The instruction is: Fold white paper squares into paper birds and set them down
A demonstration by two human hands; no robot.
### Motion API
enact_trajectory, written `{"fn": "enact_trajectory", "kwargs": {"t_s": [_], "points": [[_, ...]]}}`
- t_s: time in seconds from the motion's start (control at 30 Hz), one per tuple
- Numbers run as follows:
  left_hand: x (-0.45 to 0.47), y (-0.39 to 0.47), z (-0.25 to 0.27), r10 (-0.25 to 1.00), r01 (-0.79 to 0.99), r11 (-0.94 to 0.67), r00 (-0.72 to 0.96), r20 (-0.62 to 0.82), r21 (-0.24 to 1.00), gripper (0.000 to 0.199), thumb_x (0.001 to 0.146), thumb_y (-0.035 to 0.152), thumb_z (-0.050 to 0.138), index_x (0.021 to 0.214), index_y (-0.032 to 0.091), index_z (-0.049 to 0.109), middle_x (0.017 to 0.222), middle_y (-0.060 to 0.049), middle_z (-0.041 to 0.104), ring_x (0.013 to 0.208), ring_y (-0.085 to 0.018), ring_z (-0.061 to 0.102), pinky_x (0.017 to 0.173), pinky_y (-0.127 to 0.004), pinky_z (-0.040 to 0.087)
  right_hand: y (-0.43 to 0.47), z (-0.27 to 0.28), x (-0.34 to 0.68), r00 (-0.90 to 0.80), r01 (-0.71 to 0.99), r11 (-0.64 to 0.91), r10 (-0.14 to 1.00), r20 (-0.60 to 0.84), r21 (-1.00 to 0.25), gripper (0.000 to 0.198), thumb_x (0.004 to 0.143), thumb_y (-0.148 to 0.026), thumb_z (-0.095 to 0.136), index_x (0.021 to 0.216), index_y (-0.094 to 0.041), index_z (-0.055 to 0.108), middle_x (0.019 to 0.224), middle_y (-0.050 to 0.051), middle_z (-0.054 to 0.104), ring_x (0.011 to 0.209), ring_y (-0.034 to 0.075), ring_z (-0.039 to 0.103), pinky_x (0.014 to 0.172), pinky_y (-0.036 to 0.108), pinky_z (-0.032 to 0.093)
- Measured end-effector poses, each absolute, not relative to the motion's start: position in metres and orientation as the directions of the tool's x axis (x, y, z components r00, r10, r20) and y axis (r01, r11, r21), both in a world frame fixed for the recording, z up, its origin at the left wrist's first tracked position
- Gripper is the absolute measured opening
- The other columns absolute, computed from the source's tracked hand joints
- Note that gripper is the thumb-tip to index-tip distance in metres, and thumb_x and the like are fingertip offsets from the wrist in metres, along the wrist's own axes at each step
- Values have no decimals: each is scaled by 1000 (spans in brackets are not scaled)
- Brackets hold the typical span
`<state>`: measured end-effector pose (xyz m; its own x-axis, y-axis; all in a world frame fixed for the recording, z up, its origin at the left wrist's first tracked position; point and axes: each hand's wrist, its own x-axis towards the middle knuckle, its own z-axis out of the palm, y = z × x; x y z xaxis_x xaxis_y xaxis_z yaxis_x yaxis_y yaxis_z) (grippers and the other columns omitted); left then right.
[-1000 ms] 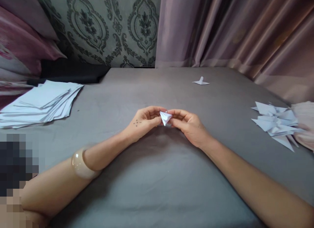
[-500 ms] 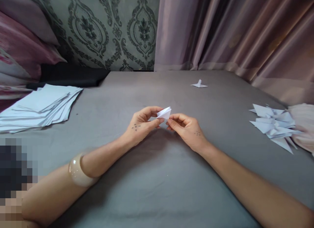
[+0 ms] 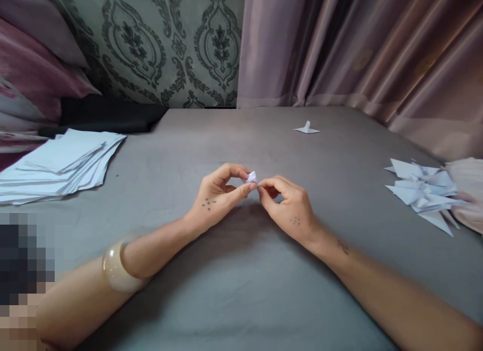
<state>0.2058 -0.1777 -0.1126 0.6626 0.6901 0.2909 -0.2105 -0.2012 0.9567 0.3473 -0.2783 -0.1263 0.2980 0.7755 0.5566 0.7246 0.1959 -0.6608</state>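
Head view: our left fingers (image 3: 241, 192) and right fingers (image 3: 267, 200) pinch the folded paper (image 3: 252, 178) above the grey cloth (image 3: 234, 285), with room left to the paper stack (image 3: 71, 157) and ahead to the wallside edge (image 3: 196, 111).

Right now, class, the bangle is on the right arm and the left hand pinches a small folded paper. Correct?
Not quite: the head view shows the bangle on the left arm. The left hand does pinch a small folded paper.
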Motion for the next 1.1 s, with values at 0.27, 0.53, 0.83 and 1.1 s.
{"fn": "enact_trajectory", "kwargs": {"t_s": [0.27, 0.53, 0.83, 1.1], "points": [[207, -180, -112, 686, -296, -197, 639, 347, 935, 12, 78, 24, 74, 83, 15, 68, 92, -4, 63, 83, -13, 60, 68, -25, 60, -283, -121, 342, 232, 852, 185, 704, 671, -489, 9, 86, -14, 55, 90, -20, 60, 85, 3, 64, 77, 15, 61, 72, 30, 52], [206, -183, -109, 679, -272, -212, 650, 341, 939, 10, 78, 23, 75, 83, 16, 69, 90, -3, 67, 78, -12, 63, 75, -26, 56, -286, -111, 335, 252, 769, 290, 682, 687, -569, 9, 89, -17, 55, 94, -24, 57, 90, 3, 64, 82, 15, 61, 75, 32, 53], [204, -187, -107, 689, -276, -187, 648, 326, 943, 12, 78, 21, 75, 88, 16, 69, 87, -3, 69, 78, -13, 65, 77, -26, 57, -287, -111, 334, 288, 715, 308, 688, 666, -627, 8, 89, -16, 57, 93, -23, 58, 86, 0, 64, 74, 11, 59, 73, 28, 52], [204, -186, -107, 657, -291, -248, 650, 382, 924, 5, 80, 18, 72, 85, 17, 70, 86, -2, 67, 80, -13, 64, 76, -25, 56, -288, -109, 333, 291, 712, 309, 686, 666, -630, 10, 88, -15, 56, 91, -24, 58, 83, 0, 63, 73, 12, 58, 72, 29, 52]]}}
